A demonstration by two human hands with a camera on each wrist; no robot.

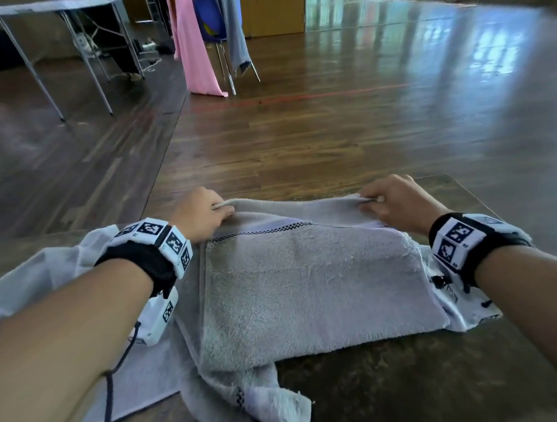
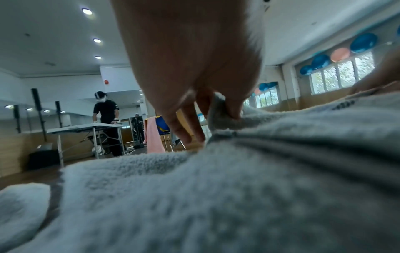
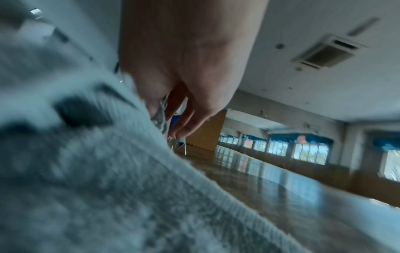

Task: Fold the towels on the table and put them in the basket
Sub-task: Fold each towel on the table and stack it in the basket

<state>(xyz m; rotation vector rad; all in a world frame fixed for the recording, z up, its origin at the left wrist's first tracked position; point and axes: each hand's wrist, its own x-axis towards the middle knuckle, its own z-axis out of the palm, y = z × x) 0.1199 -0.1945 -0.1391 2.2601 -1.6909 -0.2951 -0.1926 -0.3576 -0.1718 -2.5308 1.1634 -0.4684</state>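
Note:
A grey towel with a checkered band lies partly folded on the dark table. My left hand pinches the towel's far left corner between thumb and fingers; the left wrist view shows that grip on the towel with my left hand. My right hand pinches the far right corner, and the right wrist view shows the towel's edge held under my right hand. The far edge is lifted a little off the table. No basket is in view.
A thin white cloth lies under my left arm, and another white piece peeks out at the right. Beyond the table's far edge is wooden floor. A rack with a pink towel stands far off, near a folding table.

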